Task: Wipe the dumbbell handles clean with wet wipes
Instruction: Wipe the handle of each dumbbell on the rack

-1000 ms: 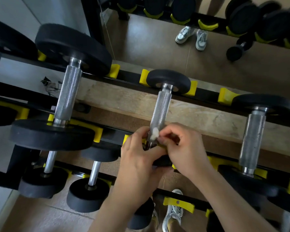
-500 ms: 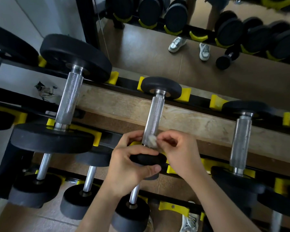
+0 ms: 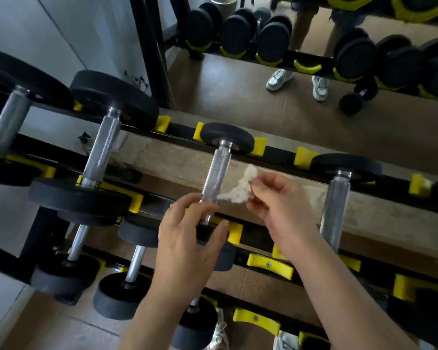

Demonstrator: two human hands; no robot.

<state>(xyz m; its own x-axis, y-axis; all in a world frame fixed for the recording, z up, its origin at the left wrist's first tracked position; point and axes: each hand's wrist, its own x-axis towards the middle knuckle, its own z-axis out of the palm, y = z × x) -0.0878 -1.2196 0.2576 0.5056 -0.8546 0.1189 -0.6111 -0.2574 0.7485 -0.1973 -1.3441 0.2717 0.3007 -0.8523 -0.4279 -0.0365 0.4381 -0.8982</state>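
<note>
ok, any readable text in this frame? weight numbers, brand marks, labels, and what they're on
None readable.
Dumbbell end plates: plain black, no weight numbers showing.
Yellow cradles on the rack: only a screw head, no print.
Wipe in the right hand: blank.
Left hand covers the near plate of the dumbbell, so any mark there is hidden.
Mirrored dumbbells at top: too blurred to tell.

I am working with both forearms bare, no sleeves, rings or watch showing on my left hand [image 3: 187, 248] or right hand [image 3: 283, 210].
</note>
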